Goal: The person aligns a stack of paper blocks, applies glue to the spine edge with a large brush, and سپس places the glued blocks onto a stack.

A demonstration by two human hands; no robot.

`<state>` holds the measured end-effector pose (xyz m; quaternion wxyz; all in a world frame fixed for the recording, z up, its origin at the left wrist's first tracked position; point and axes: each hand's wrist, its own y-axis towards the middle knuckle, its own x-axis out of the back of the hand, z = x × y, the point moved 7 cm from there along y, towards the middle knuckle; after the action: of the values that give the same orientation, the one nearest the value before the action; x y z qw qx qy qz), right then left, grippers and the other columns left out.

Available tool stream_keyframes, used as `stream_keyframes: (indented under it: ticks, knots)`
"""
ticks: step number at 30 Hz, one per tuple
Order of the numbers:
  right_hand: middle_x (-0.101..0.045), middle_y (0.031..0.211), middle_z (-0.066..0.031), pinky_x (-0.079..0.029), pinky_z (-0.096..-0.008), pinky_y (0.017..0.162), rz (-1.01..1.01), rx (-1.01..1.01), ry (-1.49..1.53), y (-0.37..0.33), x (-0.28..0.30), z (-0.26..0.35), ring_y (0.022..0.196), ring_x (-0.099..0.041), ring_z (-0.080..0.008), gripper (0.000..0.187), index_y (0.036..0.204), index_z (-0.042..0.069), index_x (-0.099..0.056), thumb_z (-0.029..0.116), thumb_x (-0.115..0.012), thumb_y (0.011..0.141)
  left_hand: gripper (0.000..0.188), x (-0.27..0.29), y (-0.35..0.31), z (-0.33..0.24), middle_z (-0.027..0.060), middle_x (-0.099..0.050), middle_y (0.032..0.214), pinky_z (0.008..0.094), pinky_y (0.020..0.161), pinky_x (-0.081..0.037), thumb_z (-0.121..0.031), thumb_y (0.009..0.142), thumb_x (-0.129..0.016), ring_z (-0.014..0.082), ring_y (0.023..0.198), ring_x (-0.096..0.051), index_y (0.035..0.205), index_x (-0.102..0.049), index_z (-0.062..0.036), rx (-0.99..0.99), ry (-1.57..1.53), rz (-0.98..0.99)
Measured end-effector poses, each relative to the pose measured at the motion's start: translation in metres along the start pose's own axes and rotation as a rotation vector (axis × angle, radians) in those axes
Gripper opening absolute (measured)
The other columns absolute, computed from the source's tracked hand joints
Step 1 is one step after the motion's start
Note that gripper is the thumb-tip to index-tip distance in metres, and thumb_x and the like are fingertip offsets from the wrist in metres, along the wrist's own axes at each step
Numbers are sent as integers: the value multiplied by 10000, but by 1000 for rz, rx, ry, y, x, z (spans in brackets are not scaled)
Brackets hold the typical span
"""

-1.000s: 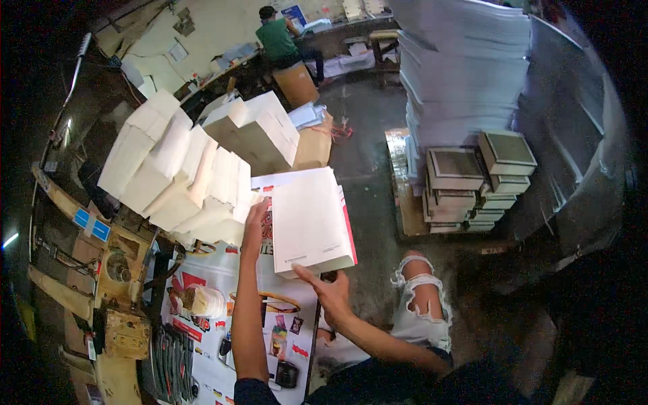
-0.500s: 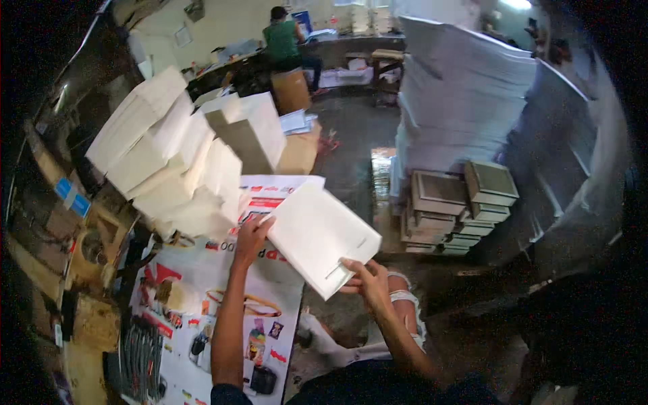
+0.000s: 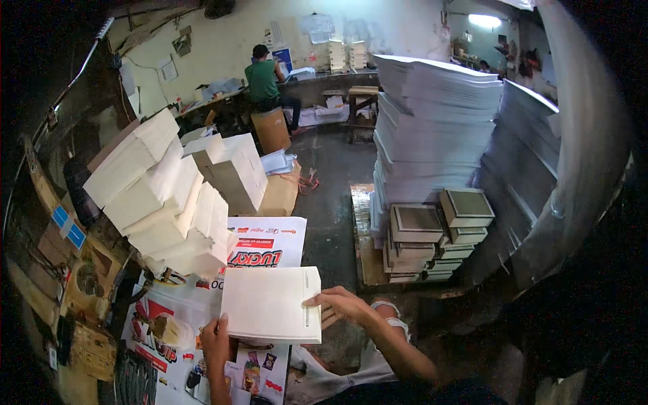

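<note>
Between my two hands is a white coverless book block (image 3: 266,304), a thick sheaf of pages with faint small print near its right side. My left hand (image 3: 216,343) grips its lower left corner. At the right edge, my right hand (image 3: 339,306) has its thumb on the top page and its other fingers by the side, partly hidden. The block is over the near right part of a table covered with a printed poster sheet (image 3: 165,368). Beyond my left hand, leaning stacks of similar blocks (image 3: 158,182) crowd the table's far left.
A tall pile of large white sheets (image 3: 435,128) stands at the right, with stacked bound books (image 3: 420,223) before it. Wooden machine parts (image 3: 91,283) line the left edge. A person in a green shirt (image 3: 263,81) sits at the far bench (image 3: 337,77).
The book block has come down and left, turning from a slant to nearly square with me. Both hands have moved with it and still hold it. The view has tilted up.
</note>
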<state>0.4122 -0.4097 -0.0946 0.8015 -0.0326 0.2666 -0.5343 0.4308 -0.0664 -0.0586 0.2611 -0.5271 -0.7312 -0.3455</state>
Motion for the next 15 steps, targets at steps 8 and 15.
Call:
stream_keyframes:
  ticks: [8, 15]
  knots:
    - [-664, 1185, -151, -601, -433, 861, -38, 120, 106, 27, 14, -47, 1023, -679, -263, 529, 1302, -54, -537, 353, -624, 974, 325, 93, -76, -75, 197, -680, 949, 425, 806, -498, -294, 957, -618, 337, 873, -653, 1009, -645, 25, -46, -108, -209]
    - [-676, 1166, -158, -560, -368, 825, -538, -73, -629, 38, 115, -220, 981, -663, -265, 403, 1231, -62, -569, 255, -590, 983, 195, 200, -96, -50, 173, -697, 914, 377, 752, -515, -125, 834, -743, 326, 807, -673, 982, -664, -27, -106, 252, -613]
